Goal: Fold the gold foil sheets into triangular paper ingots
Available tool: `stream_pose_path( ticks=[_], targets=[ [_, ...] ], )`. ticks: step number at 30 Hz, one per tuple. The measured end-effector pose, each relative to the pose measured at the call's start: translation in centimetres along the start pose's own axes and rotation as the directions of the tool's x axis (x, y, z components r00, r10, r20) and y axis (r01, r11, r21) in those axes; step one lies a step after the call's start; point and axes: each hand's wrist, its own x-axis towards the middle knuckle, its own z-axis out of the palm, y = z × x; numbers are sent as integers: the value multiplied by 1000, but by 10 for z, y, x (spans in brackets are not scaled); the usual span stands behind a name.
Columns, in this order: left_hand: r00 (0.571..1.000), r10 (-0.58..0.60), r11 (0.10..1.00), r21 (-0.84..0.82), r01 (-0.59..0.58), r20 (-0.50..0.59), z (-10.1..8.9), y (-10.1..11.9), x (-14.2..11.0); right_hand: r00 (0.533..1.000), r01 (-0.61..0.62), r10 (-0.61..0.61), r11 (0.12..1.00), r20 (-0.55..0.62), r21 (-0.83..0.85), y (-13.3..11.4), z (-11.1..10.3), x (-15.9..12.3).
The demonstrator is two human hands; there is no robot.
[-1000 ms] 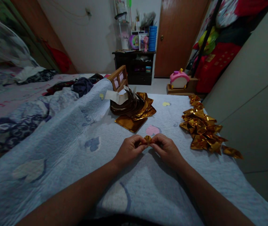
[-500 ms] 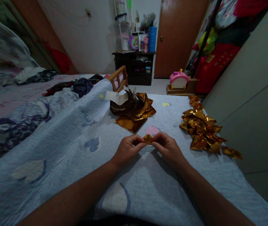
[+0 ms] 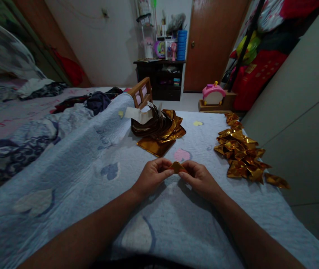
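Observation:
Between my two hands is a small folded piece of gold foil paper (image 3: 177,167), its peak pointing up and away from me. My left hand (image 3: 155,175) pinches its left end between thumb and fingers. The right end is pinched the same way by my right hand (image 3: 200,177). Just beyond the hands lies a fanned stack of gold foil paper sheets (image 3: 159,127), with one flat sheet (image 3: 156,147) at its near side. Off to the right, a heap of folded gold foil pieces (image 3: 239,153) runs along the bed's edge.
A light blue quilt (image 3: 92,194) with heart shapes covers the surface under my hands. Clothes and bedding (image 3: 98,102) lie to the left. Past the far edge stand a dark cabinet (image 3: 159,82), a pink toy (image 3: 213,93) and a door (image 3: 208,48). A pale panel (image 3: 296,112) borders the right side.
The folded foil piece has tilted and now shows a taller, sharper peak. My fingers have shifted slightly around its ends. The stack and the heap lie as before.

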Motion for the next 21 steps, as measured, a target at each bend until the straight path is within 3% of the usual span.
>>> stream_pose_path(
  ticks=[5,11,21],
  targets=[
    [999,8,1000,-13,-8,36,2,1,-1,1000,8,-7,997,17,-71,-1,0,-1],
    [999,-27,998,56,26,23,5,8,-3,1000,-7,8,997,19,-77,-2,0,-2],
    [997,15,999,30,-18,79,4,5,-2,993,-30,35,998,114,-46,-5,1,0]
  ],
)
